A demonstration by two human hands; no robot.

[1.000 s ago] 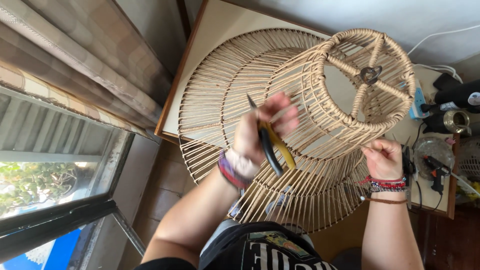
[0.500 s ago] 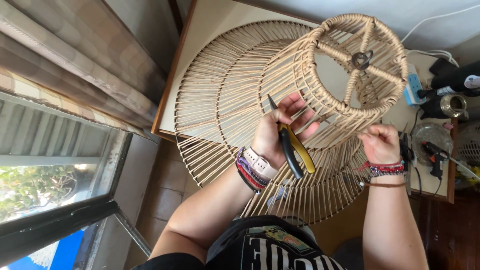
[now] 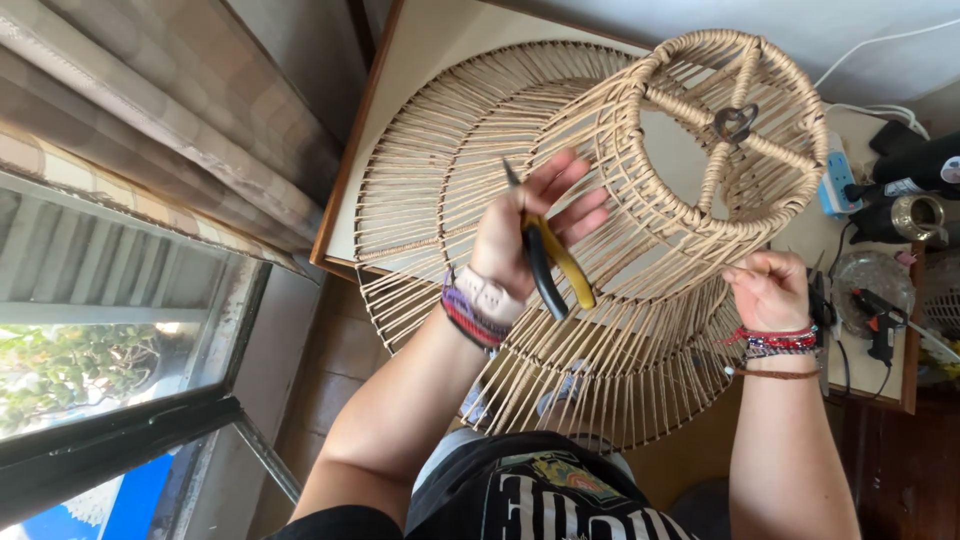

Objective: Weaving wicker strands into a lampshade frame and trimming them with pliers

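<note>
two hands on a woven lampshade frame (image 3: pixel 640 200), left hand (image 3: pixel 520 235) gripping yellow-handled pliers (image 3: pixel 550 265); right hand (image 3: pixel 770 290) pinching its lower rim

We have one view only: a head-worn camera looking steeply down, close over the woven lampshade frame (image 3: pixel 640 230), the counter (image 3: pixel 450 40) far, a window (image 3: pixel 110 330) at left.

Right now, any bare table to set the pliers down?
Bare patch: pale table top between its wooden left edge and the woven lampshade frame. Crowded: right end past the right hand, with glue gun, glass dish, power strip. Left hand holds the pliers.
</note>
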